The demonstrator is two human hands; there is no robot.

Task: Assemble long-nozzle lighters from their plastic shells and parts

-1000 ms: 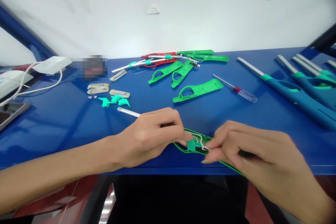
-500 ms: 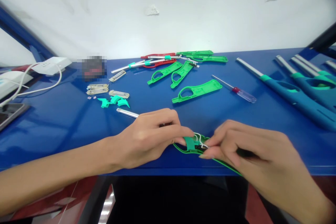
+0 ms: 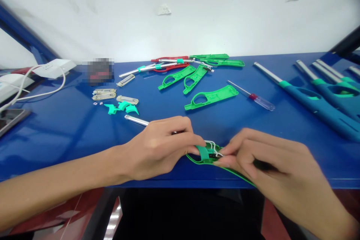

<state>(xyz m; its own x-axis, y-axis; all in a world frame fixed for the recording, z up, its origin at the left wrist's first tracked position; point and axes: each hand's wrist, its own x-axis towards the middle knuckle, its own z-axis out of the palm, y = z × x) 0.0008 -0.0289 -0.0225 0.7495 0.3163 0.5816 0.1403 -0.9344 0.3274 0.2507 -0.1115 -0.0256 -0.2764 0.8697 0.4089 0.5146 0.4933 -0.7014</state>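
Observation:
Near the table's front edge lies a green lighter handle half [image 3: 239, 175], its open side up. My left hand [image 3: 164, 148] is closed, thumb and index finger pinching a teal trigger [image 3: 204, 153] inside the handle's ring. From under that hand a silver lighter tube [image 3: 136, 120] pokes out to the left. White wire [image 3: 214, 146] loops out of the handle beside the trigger. My right hand [image 3: 267, 161] pinches the wire's end at a small dark part, mostly hidden by the fingertips. Its palm covers much of the handle.
Behind my hands lie green handle halves [image 3: 213, 96], a screwdriver [image 3: 261, 102], clear fuel tanks [image 3: 104, 94] and loose teal triggers [image 3: 123, 107]. Assembled blue lighters [image 3: 317, 105] are on the right. A power strip [image 3: 56, 68] with a white cable and a phone [image 3: 12, 120] are left.
The teal trigger is tilted slightly differently between my left fingers. Both hands keep almost the same place and grip; the view has shifted very slightly.

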